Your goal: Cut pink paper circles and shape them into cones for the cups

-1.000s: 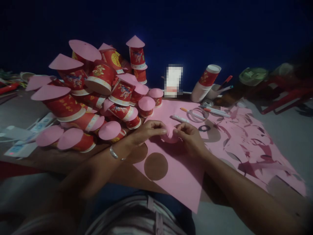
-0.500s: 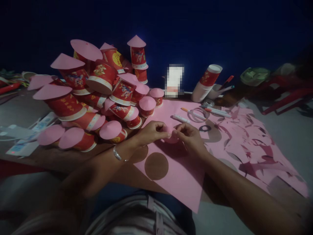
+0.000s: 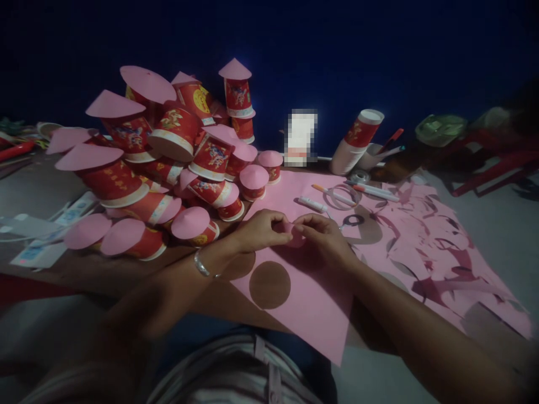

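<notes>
My left hand (image 3: 259, 229) and my right hand (image 3: 323, 235) meet over a pink paper sheet (image 3: 311, 303) on the table. Both pinch a small pink paper piece (image 3: 295, 234), curled between the fingertips. The fingers of both hands are closed on it. A silver bracelet (image 3: 201, 265) sits on my left wrist. A round hole (image 3: 269, 284) is cut out of the sheet just below the hands.
A heap of red paper cups with pink cone lids (image 3: 168, 163) fills the left. A stack of cups (image 3: 356, 140), markers (image 3: 370, 192), a tape ring (image 3: 352, 220) and pink paper scraps (image 3: 429, 247) lie to the right. A red stool (image 3: 492, 163) stands far right.
The hands have drawn closer together and the paper piece is more covered by the fingers. Nothing else on the table has moved.
</notes>
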Demonstrator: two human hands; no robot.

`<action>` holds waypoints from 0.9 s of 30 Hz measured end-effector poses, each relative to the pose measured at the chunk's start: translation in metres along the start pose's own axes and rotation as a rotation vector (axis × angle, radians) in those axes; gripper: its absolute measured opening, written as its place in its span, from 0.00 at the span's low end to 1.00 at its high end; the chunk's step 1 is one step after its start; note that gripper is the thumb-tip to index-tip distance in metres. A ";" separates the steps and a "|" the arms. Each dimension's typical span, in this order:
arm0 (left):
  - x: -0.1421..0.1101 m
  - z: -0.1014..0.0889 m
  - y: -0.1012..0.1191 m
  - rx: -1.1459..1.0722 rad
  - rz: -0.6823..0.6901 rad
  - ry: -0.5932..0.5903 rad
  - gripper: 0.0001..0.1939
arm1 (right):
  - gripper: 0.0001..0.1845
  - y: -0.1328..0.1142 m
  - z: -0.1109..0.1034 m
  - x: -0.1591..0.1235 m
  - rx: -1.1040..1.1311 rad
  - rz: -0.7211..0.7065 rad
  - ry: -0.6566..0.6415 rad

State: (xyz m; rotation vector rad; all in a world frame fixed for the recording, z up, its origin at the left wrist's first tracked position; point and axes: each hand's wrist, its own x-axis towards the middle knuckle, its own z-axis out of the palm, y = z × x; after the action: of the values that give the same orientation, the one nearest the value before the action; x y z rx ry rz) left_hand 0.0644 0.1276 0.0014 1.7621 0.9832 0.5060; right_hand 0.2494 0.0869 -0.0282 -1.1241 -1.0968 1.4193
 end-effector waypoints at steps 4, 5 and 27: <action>-0.001 -0.003 0.003 -0.025 -0.002 -0.037 0.05 | 0.09 -0.002 0.001 -0.002 -0.011 0.006 0.016; -0.001 -0.004 0.004 -0.075 -0.007 -0.055 0.06 | 0.08 -0.002 0.001 -0.002 0.003 0.006 0.026; 0.003 -0.009 -0.018 -0.756 -0.155 0.044 0.11 | 0.11 -0.001 -0.004 0.001 0.210 0.024 0.049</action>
State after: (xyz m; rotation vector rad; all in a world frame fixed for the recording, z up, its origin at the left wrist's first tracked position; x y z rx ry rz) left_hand 0.0528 0.1382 -0.0118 0.9955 0.8016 0.7057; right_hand 0.2537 0.0884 -0.0281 -1.0183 -0.8805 1.4803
